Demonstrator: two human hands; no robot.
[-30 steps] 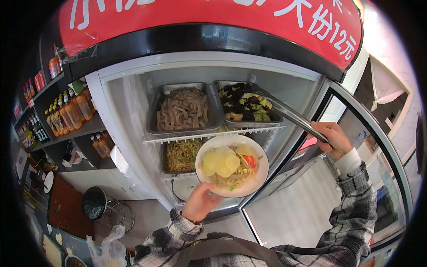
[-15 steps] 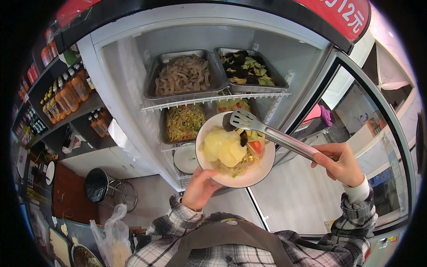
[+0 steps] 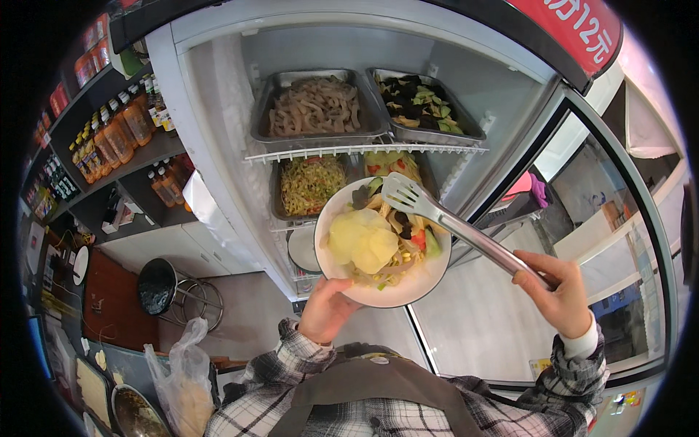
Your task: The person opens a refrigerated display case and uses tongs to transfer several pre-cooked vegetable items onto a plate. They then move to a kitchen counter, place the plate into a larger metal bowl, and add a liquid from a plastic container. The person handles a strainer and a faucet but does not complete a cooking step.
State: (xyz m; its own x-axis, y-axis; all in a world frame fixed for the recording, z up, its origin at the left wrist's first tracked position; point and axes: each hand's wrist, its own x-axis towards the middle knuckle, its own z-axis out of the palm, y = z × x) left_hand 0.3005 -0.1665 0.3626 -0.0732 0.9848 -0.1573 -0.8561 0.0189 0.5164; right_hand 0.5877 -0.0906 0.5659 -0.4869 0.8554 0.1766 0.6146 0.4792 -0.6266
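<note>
My left hand (image 3: 328,312) grips the near-left edge of a round white plate (image 3: 408,293), thumb on the rim. Pale yellow potato slices (image 3: 365,240) are heaped on its left. Bean sprouts (image 3: 393,271), red pieces, green slices and dark wood ear lie beside and behind them. In my right hand (image 3: 557,291), fingers wrapped round the handle, are metal tongs (image 3: 484,246) with a slotted end. That end hovers over or touches the food at the plate's far edge; contact is unclear. Whether anything sits between the tongs' jaws is hidden.
Behind the plate stands an open fridge with metal trays on wire shelves (image 3: 364,151): greyish strips (image 3: 313,107), wood ear with green slices (image 3: 419,105), shredded vegetables (image 3: 313,183). Its glass door (image 3: 626,167) swings out right. Bottles (image 3: 113,138) and a black-lined bin (image 3: 156,286) are left.
The tongs' slotted end has shifted slightly right over the plate, and more mixed pieces show under it. A green slice now shows at the plate's right. The fridge appears shifted right in view.
</note>
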